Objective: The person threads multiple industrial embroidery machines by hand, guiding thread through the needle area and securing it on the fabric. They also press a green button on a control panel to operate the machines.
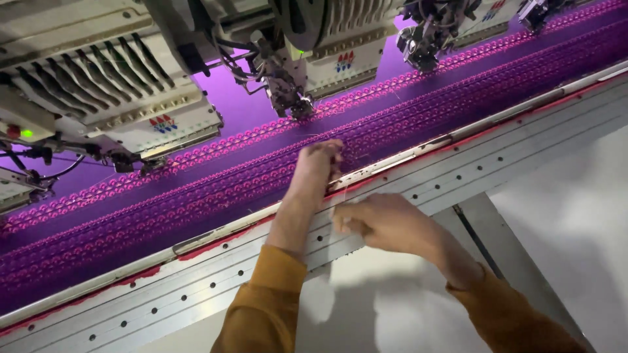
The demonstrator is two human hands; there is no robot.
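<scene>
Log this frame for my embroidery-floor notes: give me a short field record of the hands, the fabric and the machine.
Setting: multi-head embroidery machine over a long stretched cloth
Cloth: purple fabric with rows of pink stitched motifs
Left hand: reaches onto the fabric, fingers bunched at the stitching below a needle head; what it pinches is too small to tell
Right hand: over the grey metal frame rail, fingers curled; a fine thread may run from it, unclear
Sleeves: mustard-coloured, both arms
Lights: green lamp lit on the left head
</scene>
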